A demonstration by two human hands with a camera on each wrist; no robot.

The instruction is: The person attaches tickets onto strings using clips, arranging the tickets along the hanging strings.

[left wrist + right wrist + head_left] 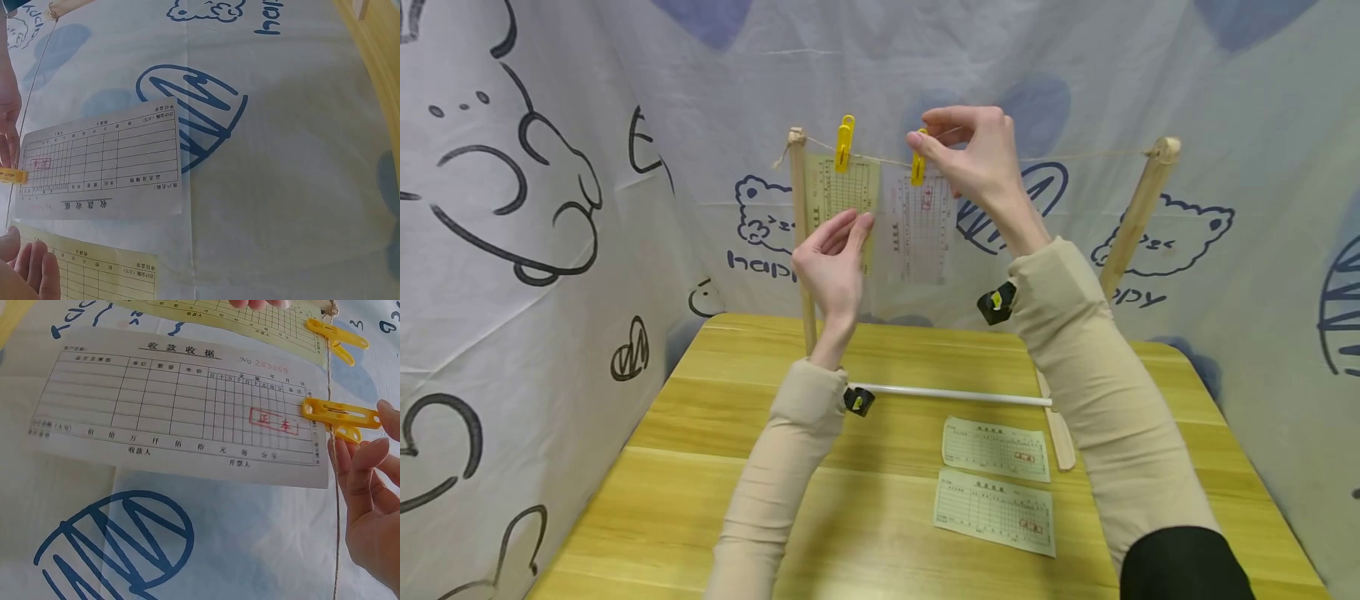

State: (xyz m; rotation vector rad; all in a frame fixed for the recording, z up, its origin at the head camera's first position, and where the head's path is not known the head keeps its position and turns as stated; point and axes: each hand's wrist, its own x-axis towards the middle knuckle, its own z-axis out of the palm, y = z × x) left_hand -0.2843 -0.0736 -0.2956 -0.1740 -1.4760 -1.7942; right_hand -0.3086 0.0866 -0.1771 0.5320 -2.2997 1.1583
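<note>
A white receipt slip (917,237) hangs lengthwise from a string (1075,156) in the upper centre of the head view. A yellow clothespin (918,169) sits at its top edge. The right hand (981,158) pinches this clothespin by its upper end, between thumb and fingers. The step in hand looks to be fastening the white slip to the string. The next move probably calls for checking that the clothespin bites both paper and string, then loosening the pinch without tugging the line.

The right arm reaches up from the lower right, the hand angled leftward from the wrist. The left arm rises from the bottom centre. The left hand (831,267) is raised just below and left of the white slip, fingers loosely bent, seemingly holding nothing; whether it touches the yellow receipt slip (842,196) behind it, I cannot tell.

That yellow slip hangs to the left under a second yellow clothespin (845,146). Wooden posts (1131,225) carry the string at both ends. Below, two more receipt slips (995,510) lie on the wood-grain counter (685,475), right of centre, near a white rod (955,394).
</note>
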